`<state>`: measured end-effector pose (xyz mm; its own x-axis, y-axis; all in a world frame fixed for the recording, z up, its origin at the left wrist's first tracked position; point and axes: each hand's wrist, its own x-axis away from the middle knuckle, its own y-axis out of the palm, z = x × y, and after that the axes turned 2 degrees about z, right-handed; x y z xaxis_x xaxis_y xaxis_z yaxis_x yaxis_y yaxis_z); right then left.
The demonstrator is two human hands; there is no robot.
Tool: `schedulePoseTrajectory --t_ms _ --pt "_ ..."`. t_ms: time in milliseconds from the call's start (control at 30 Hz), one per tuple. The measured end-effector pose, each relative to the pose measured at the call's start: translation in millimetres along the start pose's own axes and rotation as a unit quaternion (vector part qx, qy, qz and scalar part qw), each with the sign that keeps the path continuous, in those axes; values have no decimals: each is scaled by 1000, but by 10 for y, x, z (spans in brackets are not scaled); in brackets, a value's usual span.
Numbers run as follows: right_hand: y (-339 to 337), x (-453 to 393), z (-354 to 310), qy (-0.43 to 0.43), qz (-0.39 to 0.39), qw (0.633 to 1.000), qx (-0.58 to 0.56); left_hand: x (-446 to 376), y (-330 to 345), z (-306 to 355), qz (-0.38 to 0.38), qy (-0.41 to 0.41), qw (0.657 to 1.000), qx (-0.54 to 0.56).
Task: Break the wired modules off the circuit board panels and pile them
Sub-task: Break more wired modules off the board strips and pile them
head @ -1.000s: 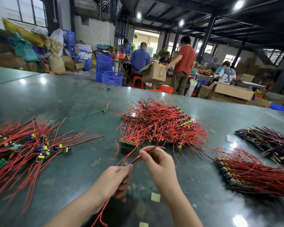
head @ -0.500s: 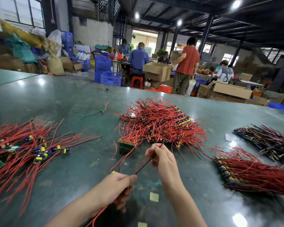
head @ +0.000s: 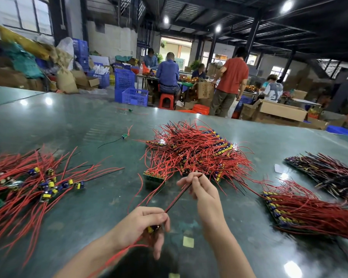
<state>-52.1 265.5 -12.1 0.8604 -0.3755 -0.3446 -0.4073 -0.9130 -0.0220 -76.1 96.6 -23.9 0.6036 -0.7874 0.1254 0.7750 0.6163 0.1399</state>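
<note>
My left hand [head: 143, 225] grips a small wired module [head: 153, 228] with yellow and blue parts, low in the middle of the view. Its red and black wires [head: 177, 196] run up and right to my right hand [head: 204, 190], which pinches them near their far end. Just beyond lies a heap of circuboard panels with red wires [head: 195, 151], a green panel edge [head: 154, 176] showing at its near left. A pile of loose broken-off modules [head: 35, 183] with red wires spreads at the left.
The green glossy table [head: 89, 213] holds two more wired panels at the right, red-wired [head: 309, 213] and dark-wired [head: 329, 173]. A stray module [head: 125, 136] lies further back. Small paper squares [head: 188, 241] lie near me. Several people work at tables among boxes and blue crates behind.
My left hand has drawn the module down towards me, away from the heap, and its wires now stretch straighter between both hands. My right hand has stayed near the heap's near edge.
</note>
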Motion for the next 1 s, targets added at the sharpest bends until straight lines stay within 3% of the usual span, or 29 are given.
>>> schedulePoseTrajectory --t_ms 67,133,200,267,333,433,500,567,667,800,1000 --pt "-3 -25 -43 121 -29 979 -159 -4 -11 -8 2 8 1000 -5" --pt "-34 -45 -75 214 -20 935 -282 -22 -18 -19 2 14 1000 -6" --pt "-62 -69 -87 280 17 890 -358 -52 -20 -33 -1 17 1000 -12" --pt "-84 -74 -99 303 36 873 -381 -69 -9 -64 -2 19 1000 -22" --pt "-81 -70 -86 277 14 899 -340 -71 1 -115 27 26 999 -36" --pt "-16 -83 -50 207 -22 951 -228 -94 -20 -165 148 56 987 -18" --pt "83 -58 -35 212 -11 960 -180 -127 -68 -140 213 81 970 81" --pt "194 7 -31 205 -23 974 -92 -151 -103 -94 230 108 950 184" --pt "323 145 16 166 -116 979 21 -164 -119 -101 263 143 938 172" --pt "363 219 37 163 -161 968 100 -147 -102 -122 244 143 951 125" --pt "343 252 18 182 -201 958 91 -105 -62 -176 194 147 966 86"
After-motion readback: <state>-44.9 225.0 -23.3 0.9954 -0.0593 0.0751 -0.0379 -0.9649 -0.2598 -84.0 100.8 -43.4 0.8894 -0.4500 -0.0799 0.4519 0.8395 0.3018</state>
